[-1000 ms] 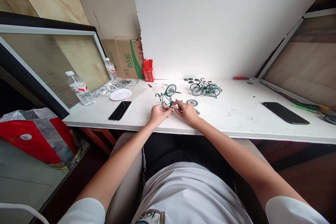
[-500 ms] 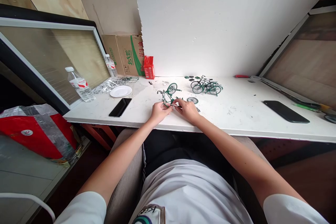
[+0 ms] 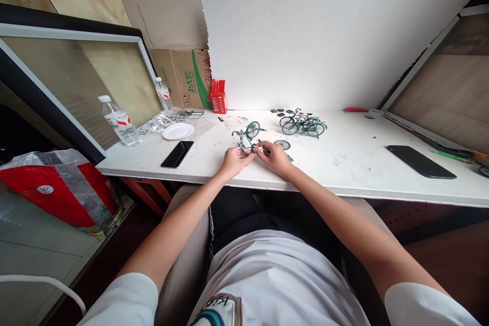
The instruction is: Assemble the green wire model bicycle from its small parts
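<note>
My left hand (image 3: pixel 234 163) is closed on the lower part of a small green model bicycle (image 3: pixel 242 143), just above the front part of the white table. The model's handlebar shows at the left, and a spoked wheel (image 3: pixel 252 130) stands at its far side. My right hand (image 3: pixel 277 158) touches the frame from the right, fingers pinched together on a small, light-coloured thin piece (image 3: pixel 260 149) too small to name. The fingers hide part of the frame. Just beyond my right hand lies a loose spoked wheel (image 3: pixel 283 144), with a small dark part (image 3: pixel 290 158) beside it.
Assembled model bicycles (image 3: pixel 303 123) stand at the back, near small dark parts (image 3: pixel 280 112). On the left are a phone (image 3: pixel 178 154), a white plate (image 3: pixel 178 131), part frames (image 3: pixel 162 123) and water bottles (image 3: pixel 121 121). Another phone (image 3: pixel 420 161) lies at the right.
The view has shifted slightly. My right hand's fingers have shifted a little at the frame, and the thin light piece shows at a different angle. My left hand keeps its hold.
</note>
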Demonstrator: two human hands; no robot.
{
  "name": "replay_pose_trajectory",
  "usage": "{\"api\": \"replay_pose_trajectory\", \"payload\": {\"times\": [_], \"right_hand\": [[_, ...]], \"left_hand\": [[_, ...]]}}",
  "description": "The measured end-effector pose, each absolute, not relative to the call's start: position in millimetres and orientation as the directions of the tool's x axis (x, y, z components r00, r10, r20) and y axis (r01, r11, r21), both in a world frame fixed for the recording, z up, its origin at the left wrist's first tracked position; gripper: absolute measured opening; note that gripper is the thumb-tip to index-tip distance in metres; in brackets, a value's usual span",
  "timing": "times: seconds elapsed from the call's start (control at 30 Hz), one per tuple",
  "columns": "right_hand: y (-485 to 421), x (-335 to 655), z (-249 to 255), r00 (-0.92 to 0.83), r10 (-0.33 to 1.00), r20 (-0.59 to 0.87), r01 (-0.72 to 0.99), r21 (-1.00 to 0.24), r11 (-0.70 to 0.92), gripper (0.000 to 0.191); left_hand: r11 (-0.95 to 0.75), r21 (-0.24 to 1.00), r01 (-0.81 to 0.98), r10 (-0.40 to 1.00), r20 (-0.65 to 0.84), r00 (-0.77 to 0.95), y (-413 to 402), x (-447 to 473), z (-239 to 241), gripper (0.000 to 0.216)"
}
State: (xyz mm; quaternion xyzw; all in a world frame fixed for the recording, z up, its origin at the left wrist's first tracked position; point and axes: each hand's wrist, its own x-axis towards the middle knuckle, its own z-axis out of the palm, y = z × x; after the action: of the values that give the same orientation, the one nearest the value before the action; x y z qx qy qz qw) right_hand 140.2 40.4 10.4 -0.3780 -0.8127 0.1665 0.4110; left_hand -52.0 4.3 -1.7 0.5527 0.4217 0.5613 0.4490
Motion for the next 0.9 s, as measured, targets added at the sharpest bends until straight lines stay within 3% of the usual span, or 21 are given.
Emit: {"api": "replay_pose_trajectory", "payload": {"times": [0.17,0.9], "right_hand": [[42.0,140.8,8.9,-0.364,0.769,0.525,0.434,-0.635,0.639,0.041],[40.0,139.7,9.5,-0.359,0.757,0.546,0.456,-0.605,0.653,0.042]], "left_hand": [[-0.207,0.978,-0.020,0.978,0.208,0.021,6.3,-53.1,-3.6,0.036],[-0.076,0.994,-0.084,0.988,0.086,0.126,6.3,-62.0,4.4,0.044]]}}
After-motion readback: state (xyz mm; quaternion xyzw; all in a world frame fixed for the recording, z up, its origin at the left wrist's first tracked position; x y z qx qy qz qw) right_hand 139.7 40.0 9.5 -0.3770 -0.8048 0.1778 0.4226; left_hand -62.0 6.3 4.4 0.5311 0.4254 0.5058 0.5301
